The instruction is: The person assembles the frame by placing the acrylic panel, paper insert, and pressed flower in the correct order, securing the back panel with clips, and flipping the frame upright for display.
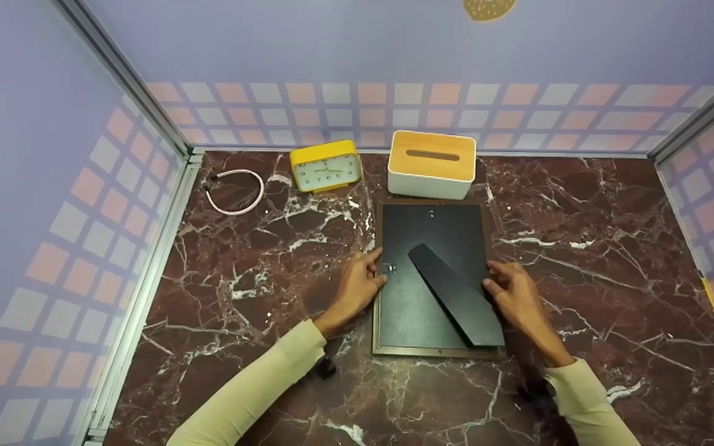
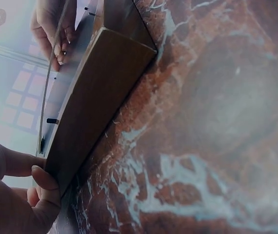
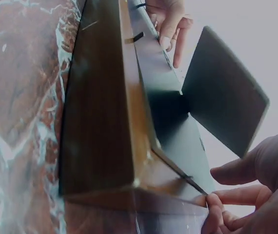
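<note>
A picture frame (image 1: 409, 310) lies face down on the marble-patterned table, its black back up and a metal hanger near one end. From that back a black easel stand (image 1: 456, 297) sticks out at a slant. My left hand (image 1: 357, 285) grips the frame's left edge, its fingertips close against the brown side (image 2: 97, 87) in the left wrist view. Opposite it, my right hand (image 1: 515, 294) holds the right edge with thumb and fingers. In the right wrist view the stand (image 3: 227, 90) stands away from the back, and small dark tabs (image 3: 138, 37) show along the rim.
Beyond the frame stands a white tissue box (image 1: 431, 164) with a wood-coloured lid. A yellow alarm clock (image 1: 326, 166) is to its left, then a pale headband (image 1: 236, 212). Patterned walls (image 1: 332, 56) enclose the table (image 1: 258, 266) at the back and both sides.
</note>
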Tool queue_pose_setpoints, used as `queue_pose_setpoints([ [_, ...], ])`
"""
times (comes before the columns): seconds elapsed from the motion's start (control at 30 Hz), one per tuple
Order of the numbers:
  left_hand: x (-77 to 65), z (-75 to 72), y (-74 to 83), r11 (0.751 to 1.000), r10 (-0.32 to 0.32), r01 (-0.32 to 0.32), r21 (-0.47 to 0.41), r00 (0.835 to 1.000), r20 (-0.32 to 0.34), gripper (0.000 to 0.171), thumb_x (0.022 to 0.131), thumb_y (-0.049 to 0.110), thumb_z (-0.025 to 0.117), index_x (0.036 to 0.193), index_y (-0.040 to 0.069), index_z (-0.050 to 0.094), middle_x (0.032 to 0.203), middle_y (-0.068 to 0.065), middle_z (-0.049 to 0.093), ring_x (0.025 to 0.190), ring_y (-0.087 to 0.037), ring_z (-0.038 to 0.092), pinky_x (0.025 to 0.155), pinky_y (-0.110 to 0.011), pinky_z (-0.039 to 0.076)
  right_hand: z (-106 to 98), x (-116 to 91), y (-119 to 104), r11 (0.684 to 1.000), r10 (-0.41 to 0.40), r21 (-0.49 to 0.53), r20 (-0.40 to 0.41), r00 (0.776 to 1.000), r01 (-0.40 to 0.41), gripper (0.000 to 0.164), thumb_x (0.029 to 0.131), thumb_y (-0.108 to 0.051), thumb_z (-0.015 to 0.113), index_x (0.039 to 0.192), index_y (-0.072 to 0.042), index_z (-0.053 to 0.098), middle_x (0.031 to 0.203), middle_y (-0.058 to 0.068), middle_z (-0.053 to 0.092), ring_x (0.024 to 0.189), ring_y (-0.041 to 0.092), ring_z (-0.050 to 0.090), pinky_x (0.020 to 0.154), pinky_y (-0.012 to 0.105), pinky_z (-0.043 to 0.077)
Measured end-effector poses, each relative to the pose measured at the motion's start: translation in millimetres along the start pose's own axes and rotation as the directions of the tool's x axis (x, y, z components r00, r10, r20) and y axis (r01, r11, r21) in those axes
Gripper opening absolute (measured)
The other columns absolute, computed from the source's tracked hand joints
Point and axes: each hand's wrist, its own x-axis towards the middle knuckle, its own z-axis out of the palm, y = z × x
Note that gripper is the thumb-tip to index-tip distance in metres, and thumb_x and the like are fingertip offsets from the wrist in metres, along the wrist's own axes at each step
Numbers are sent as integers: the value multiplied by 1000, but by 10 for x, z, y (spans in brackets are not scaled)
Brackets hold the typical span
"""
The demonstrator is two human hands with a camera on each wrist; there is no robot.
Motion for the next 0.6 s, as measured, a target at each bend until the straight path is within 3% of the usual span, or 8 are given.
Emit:
queue_pose_setpoints([
  [0.1, -3, 2, -15, 1000, 8, -8, -6, 1000, 5, 63, 89, -8, 81, 149, -7, 63, 96, -8, 59, 77, -9, 49, 70, -23, 45, 2, 2, 44, 1000, -23, -6, -12, 1000, 23, 39, 100, 5, 74, 138, 13, 69, 116, 24, 70, 101, 38, 68, 84, 30, 50],
  [0.23, 1, -12, -42, 999, 26, -26, -18, 1000, 10, 62, 90, -7, 81, 150, -6, 64, 95, -9, 60, 76, -10, 51, 70, -24, 47, 15, 34, 108, 997, -70, 14, -49, 996, 70, 42, 96, 9, 77, 138, 10, 70, 112, 21, 70, 94, 32, 66, 77, 20, 46],
  [0.4, 17, -27, -59, 999, 51, -50, -11, 998, 30, 62, 91, -5, 80, 151, -5, 63, 97, -11, 59, 77, -11, 50, 72, -26, 46, 48, 50, 174, 991, -129, 16, -75, 989, 131, 48, 93, 13, 77, 140, 6, 71, 107, 19, 65, 87, 27, 61, 77, 21, 46],
  [0.6, 36, -68, -56, 999, 49, -48, -11, 995, 88, 63, 94, -3, 80, 154, -5, 60, 100, -12, 58, 77, -10, 51, 68, -22, 45, 100, 38, 196, 992, -129, -21, -36, 991, 128, 47, 98, 10, 72, 144, 4, 70, 106, 16, 57, 86, 21, 50, 76, 28, 39],
])
